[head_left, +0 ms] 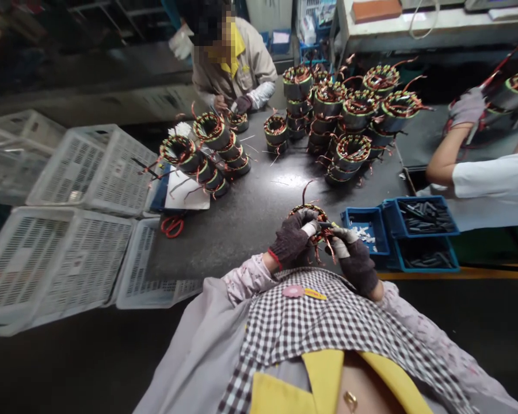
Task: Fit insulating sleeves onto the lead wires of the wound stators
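A round stator with copper windings [307,210] sits at the near edge of the dark table, in front of my body. My left hand [294,237], in a dark glove with pale fingertips, is closed at the stator's near left side. On the right, my right hand [353,256], gloved the same way, is closed around copper wire ends [318,240] at the stator's near side. A thin dark piece lies between the fingertips of both hands. One brown lead stands up from the stator's far side.
Blue bins with white bits [365,234] and black sleeves [427,216] are at right. Stacked stators [353,150] stand farther back, others [211,131] at left. Red scissors [172,226] lie near white crates [64,253]. Two other people work across [252,52] and at right [492,184].
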A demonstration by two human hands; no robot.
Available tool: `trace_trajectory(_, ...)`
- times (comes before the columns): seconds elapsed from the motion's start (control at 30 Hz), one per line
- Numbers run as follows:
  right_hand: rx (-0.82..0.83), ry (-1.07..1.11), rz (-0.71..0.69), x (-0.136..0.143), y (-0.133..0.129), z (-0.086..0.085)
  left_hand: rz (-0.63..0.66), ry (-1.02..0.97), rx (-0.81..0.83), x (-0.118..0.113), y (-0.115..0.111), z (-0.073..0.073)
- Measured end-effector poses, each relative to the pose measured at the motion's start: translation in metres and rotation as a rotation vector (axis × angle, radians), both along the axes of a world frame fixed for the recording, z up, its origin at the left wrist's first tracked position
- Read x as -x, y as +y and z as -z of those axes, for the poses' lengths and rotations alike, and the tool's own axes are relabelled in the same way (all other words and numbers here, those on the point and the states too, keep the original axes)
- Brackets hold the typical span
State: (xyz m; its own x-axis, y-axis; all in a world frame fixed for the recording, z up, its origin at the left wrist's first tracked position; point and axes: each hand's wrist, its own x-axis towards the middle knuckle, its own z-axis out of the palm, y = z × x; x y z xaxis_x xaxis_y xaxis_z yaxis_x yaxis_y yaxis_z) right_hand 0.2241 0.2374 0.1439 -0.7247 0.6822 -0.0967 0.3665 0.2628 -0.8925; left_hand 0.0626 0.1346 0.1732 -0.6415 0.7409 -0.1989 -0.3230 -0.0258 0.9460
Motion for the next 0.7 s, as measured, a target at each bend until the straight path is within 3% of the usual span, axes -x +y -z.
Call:
trace_trajectory(0.1, 0.047, -0.133, -0.109, 0.002, 0.016, -0.028, -0.018, -0.002, -0.006, -0.001, 0.0, -0.002)
trace_trajectory(0.17, 0.217, -0.194, -0.223, 0.01, 0.028, -0.041, -0.023, -0.008, -0.006, 0.0, 0.0, -0.003)
trace_trajectory(0.27, 0.436, -0.254, -0.296, 0.026, 0.043, -0.05, -0.014, -0.056, -0.001, 0.001, 0.0, -0.003)
trace_trajectory(0.33, 0.472, -0.32, -0.341, 0.036, 0.051, -0.053, -0.014, -0.105, -0.007, 0.0, 0.001, -0.003)
trace_trajectory(0.4, 0.258, -0.414, -0.426, 0.048, 0.053, -0.06, -0.027, -0.143, -0.006, -0.001, 0.001, -0.002)
trace_trajectory(0.53, -0.507, -0.588, -0.631, 0.061, 0.043, -0.082, -0.099, -0.208, 0.033, -0.002, 0.0, -0.002)
trace_trajectory(0.6, -0.657, -0.665, -0.716, 0.054, 0.037, -0.088, -0.121, -0.214, 0.046, -0.002, -0.001, -0.003)
trace_trajectory(0.7, -0.694, -0.685, -0.702, 0.03, 0.035, -0.083, -0.118, -0.195, 0.043, -0.003, -0.002, -0.005)
